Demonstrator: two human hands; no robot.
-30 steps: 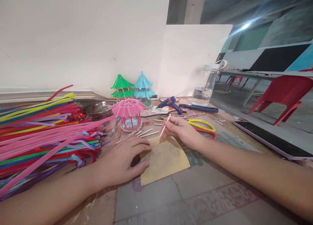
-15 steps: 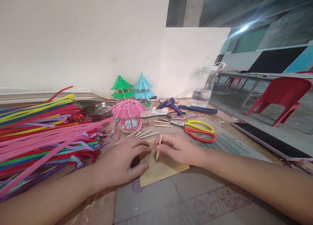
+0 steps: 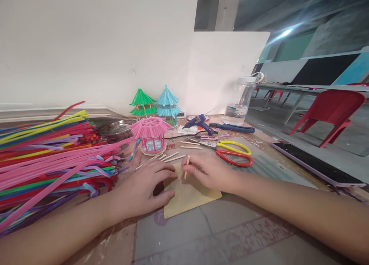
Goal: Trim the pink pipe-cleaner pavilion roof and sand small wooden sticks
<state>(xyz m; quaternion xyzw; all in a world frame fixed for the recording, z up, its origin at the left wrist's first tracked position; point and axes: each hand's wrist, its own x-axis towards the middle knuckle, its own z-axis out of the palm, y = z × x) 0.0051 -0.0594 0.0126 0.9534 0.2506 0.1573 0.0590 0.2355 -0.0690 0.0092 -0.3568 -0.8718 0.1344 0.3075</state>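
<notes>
Between the thumb and fingers of my right hand (image 3: 207,169) a short thin wooden stick (image 3: 187,166) stands nearly upright over a yellow paper sheet (image 3: 190,205). My left hand (image 3: 150,184) rests at the sheet's left edge, its fingers curved and apart with nothing between them. Several loose wooden sticks (image 3: 174,157) lie just beyond the hands. Behind them stands a small pink pavilion model (image 3: 151,136) with a fringed roof. Scissors (image 3: 232,152) with one yellow and one red handle lie beyond my right hand.
Pipe cleaners (image 3: 52,161) in many colours are heaped at left beside a metal bowl (image 3: 117,129). Green (image 3: 142,102) and blue (image 3: 167,103) pavilion models stand at the back. A glue gun (image 3: 198,124), blue cutter (image 3: 233,128), water bottle (image 3: 238,103) and phone (image 3: 314,163) are further right.
My right hand has shifted the stick slightly; its lower end now sits higher and less of it shows below the fingers. My left hand stays nearly still. The whole view has shifted a little.
</notes>
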